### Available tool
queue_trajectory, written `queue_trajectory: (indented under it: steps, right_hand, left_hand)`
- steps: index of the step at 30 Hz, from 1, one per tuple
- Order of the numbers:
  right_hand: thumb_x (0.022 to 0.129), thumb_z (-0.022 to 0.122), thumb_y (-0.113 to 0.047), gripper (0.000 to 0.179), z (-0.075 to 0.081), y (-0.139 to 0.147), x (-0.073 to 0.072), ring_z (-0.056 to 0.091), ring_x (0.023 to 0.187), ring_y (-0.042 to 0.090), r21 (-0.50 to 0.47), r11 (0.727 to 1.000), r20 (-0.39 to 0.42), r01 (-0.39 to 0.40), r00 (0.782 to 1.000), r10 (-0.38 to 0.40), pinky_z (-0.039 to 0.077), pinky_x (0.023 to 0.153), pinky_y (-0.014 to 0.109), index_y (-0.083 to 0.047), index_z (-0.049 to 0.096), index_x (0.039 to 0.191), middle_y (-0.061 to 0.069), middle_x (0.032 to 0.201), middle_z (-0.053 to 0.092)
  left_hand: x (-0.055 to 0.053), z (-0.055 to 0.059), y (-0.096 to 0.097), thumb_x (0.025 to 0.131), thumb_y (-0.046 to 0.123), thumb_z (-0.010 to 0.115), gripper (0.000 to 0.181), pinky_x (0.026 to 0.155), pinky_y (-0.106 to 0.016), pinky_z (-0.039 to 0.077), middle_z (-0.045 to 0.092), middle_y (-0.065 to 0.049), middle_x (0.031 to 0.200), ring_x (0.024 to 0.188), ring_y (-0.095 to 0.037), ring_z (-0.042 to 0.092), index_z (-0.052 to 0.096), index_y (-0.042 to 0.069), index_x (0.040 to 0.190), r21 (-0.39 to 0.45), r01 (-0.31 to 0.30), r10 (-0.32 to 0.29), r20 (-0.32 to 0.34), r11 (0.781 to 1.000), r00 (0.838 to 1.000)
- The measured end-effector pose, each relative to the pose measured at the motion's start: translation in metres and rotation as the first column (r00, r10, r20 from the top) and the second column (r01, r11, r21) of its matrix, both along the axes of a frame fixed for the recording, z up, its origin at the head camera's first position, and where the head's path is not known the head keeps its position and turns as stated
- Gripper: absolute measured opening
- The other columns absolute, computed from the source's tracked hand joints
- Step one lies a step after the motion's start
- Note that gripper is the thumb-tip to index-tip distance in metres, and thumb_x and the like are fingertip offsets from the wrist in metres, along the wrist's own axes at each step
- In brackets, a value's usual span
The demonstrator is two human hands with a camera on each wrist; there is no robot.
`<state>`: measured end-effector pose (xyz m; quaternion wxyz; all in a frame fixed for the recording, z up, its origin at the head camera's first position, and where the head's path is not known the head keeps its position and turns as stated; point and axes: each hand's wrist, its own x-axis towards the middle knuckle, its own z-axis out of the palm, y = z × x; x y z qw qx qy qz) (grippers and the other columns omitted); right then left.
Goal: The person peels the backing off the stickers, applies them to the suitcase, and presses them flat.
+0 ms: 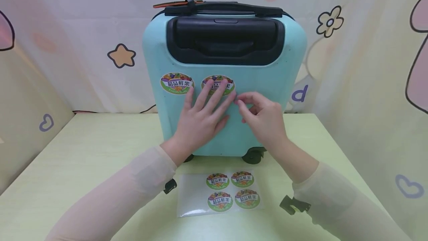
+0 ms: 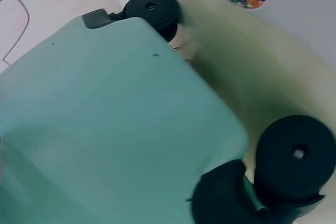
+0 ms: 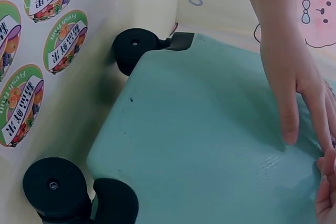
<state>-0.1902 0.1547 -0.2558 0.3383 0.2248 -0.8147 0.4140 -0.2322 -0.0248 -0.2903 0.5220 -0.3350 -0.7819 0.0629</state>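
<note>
A light-blue suitcase point(image 1: 267, 81) stands upright, carrying two oval fruit stickers on its front. The left sticker point(image 1: 177, 83) is fully visible. My left hand point(image 1: 200, 122) lies spread over the other sticker point(image 1: 218, 79), its straight fingers partly covering the oval. Beside that sticker's lower right edge is my right hand point(image 1: 264, 116), fingers bent and the tips of thumb and forefinger close together, with nothing visible between them. The right wrist view shows the left hand point(image 3: 294, 82) against the suitcase, near the right hand's fingertips point(image 3: 326, 177).
On the pale table point(image 1: 83, 159), in front of the suitcase, lies a clear sheet point(image 1: 194, 196) with several similar stickers at its right side. Black wheels point(image 1: 253, 155) are under the suitcase. A patterned curtain point(image 1: 83, 29) hangs behind.
</note>
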Motion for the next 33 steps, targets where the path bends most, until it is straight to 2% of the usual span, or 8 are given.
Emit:
queue_trajectory:
  steps: [7, 16, 21, 28, 33]
  right_hand:
    - [0.087, 0.064, -0.007, 0.012, -0.003, 0.001, 0.000, 0.057, 0.050, 0.009, 0.010, 1.000, 0.008, -0.009, 1.000, 0.009, 0.039, 0.042, 0.021, -0.002, 0.068, 0.097, 0.008, 0.088, 0.070]
    - [0.088, 0.064, -0.008, 0.012, -0.009, 0.002, 0.000, 0.057, 0.049, 0.010, 0.036, 0.999, 0.040, -0.015, 0.999, 0.014, 0.037, 0.041, 0.022, -0.002, 0.068, 0.096, 0.008, 0.086, 0.070]
    - [0.088, 0.064, -0.008, 0.011, -0.014, 0.003, -0.001, 0.057, 0.048, 0.015, 0.049, 0.999, 0.055, -0.021, 0.998, 0.018, 0.037, 0.042, 0.022, -0.003, 0.068, 0.096, 0.007, 0.084, 0.069]
    - [0.087, 0.064, -0.007, 0.009, -0.022, 0.005, 0.000, 0.055, 0.047, 0.011, 0.075, 0.996, 0.071, -0.044, 0.997, 0.038, 0.039, 0.044, 0.021, -0.003, 0.068, 0.094, 0.006, 0.082, 0.069]
    - [0.087, 0.064, -0.008, 0.010, -0.029, 0.007, 0.002, 0.052, 0.046, 0.007, 0.115, 0.991, 0.111, -0.066, 0.992, 0.054, 0.038, 0.044, 0.022, -0.004, 0.068, 0.096, 0.005, 0.083, 0.069]
  left_hand:
    - [0.001, -0.011, -0.002, 0.093, 0.046, 0.046, 0.061, 0.106, -0.055, 0.014, 0.025, -0.003, 0.152, 0.140, -0.028, 0.013, 0.034, 0.017, 0.146, -0.055, -0.019, 0.019, 0.003, 0.998, 1.000]
    - [0.006, -0.017, -0.003, 0.093, 0.045, 0.046, 0.061, 0.107, -0.055, 0.014, 0.026, -0.003, 0.151, 0.140, -0.029, 0.013, 0.034, 0.016, 0.145, -0.092, -0.017, 0.019, 0.021, 0.996, 1.000]
    - [0.007, -0.021, -0.004, 0.092, 0.045, 0.047, 0.062, 0.107, -0.055, 0.015, 0.027, -0.003, 0.151, 0.140, -0.029, 0.013, 0.034, 0.016, 0.145, -0.105, -0.012, 0.015, 0.023, 0.994, 1.000]
    - [0.017, -0.028, -0.004, 0.089, 0.048, 0.052, 0.064, 0.107, -0.055, 0.013, 0.025, -0.005, 0.152, 0.140, -0.029, 0.012, 0.038, 0.016, 0.143, -0.096, 0.009, 0.001, 0.104, 0.995, 0.995]
    - [0.026, -0.031, -0.006, 0.089, 0.048, 0.052, 0.062, 0.106, -0.056, 0.016, 0.024, -0.008, 0.152, 0.139, -0.030, 0.016, 0.042, 0.017, 0.141, -0.099, 0.028, -0.011, 0.170, 0.995, 0.985]
